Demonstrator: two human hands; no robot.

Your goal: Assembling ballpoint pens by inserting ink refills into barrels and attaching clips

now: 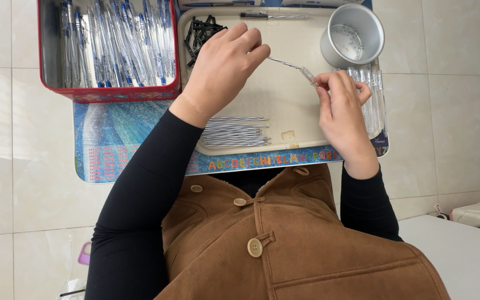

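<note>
While the left hand [223,64] pinches the thin end of a pen refill [284,63] between closed fingertips, the right hand [343,108] grips a clear pen barrel [309,75] by its near end, thumb and forefinger tight around it. Refill and barrel meet in a line between the two hands, just above the middle of a cream tray [273,100], the refill's far end at the barrel's mouth; whether it is already inside I cannot tell.

On the tray's near edge, under the left wrist, lies a loose bundle of more refills [234,132], side by side. Along the tray's right rim, partly hidden by the right hand, rest several clear barrels [374,97] in a row. A heap of small black caps [200,32] sits at the tray's far left corner, just beyond the left knuckles. At the far right corner stands a round metal cup [353,34], holding what look like small springs or other small clear parts, too small to make out.

Left of the tray, touching its edge, a red tin box [109,93] is packed with finished pens [115,44], clear bodies with blue tips, lying lengthwise. Tray and box both sit on a blue patterned mat [112,150] with coloured letters along its near border, laid on a pale tiled floor [6,139].
</note>
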